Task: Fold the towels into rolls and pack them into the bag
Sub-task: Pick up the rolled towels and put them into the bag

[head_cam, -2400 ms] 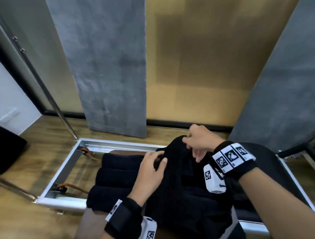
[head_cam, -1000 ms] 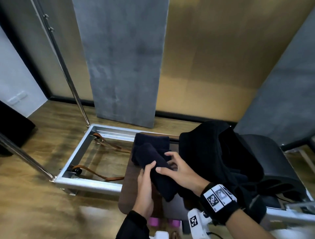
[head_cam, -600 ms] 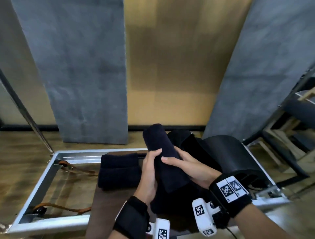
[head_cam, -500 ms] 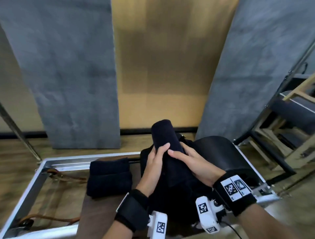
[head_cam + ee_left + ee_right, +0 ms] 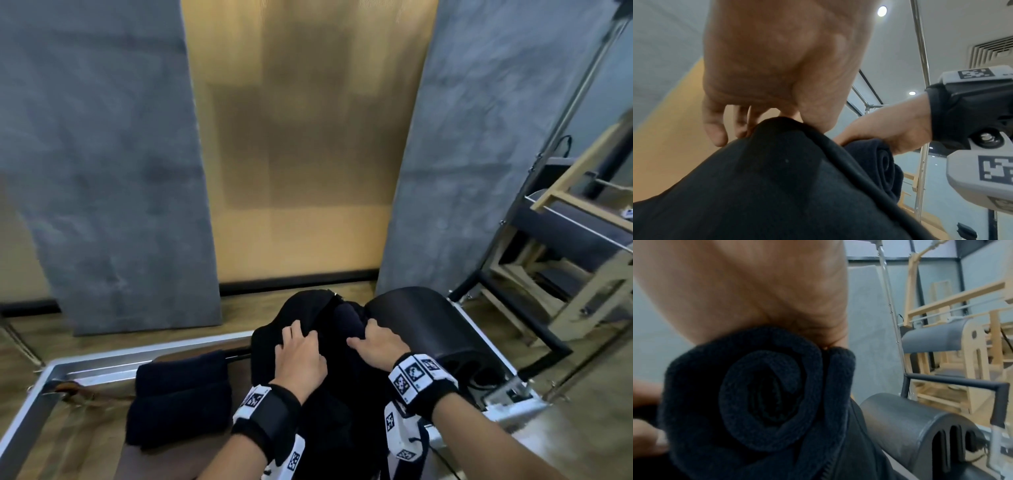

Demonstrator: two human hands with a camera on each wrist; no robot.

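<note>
A black bag (image 5: pixel 329 404) stands in front of me with its mouth facing up. My left hand (image 5: pixel 295 337) grips the bag's left rim (image 5: pixel 777 129), fingers curled over the edge. My right hand (image 5: pixel 367 337) holds a dark rolled towel (image 5: pixel 346 317) that stands end-down in the bag's mouth, only its top showing. In the right wrist view the rolled towel's spiral end (image 5: pixel 764 399) sits under my palm, beside the bag's zipper edge. Two more rolled towels (image 5: pixel 181 394) lie stacked to the left on the brown pad.
A black arched barrel (image 5: pixel 424 325) stands against the bag's right side. A metal frame (image 5: pixel 102 361) rings the brown pad, with a brown strap (image 5: pixel 73 394) inside it at the left. Wooden exercise equipment (image 5: pixel 582 274) is at the right, grey panels (image 5: pixel 113 171) behind.
I lifted one rolled towel off the stack and carried it right, down into the bag's mouth. My left hand left the towel and took the bag's rim.
</note>
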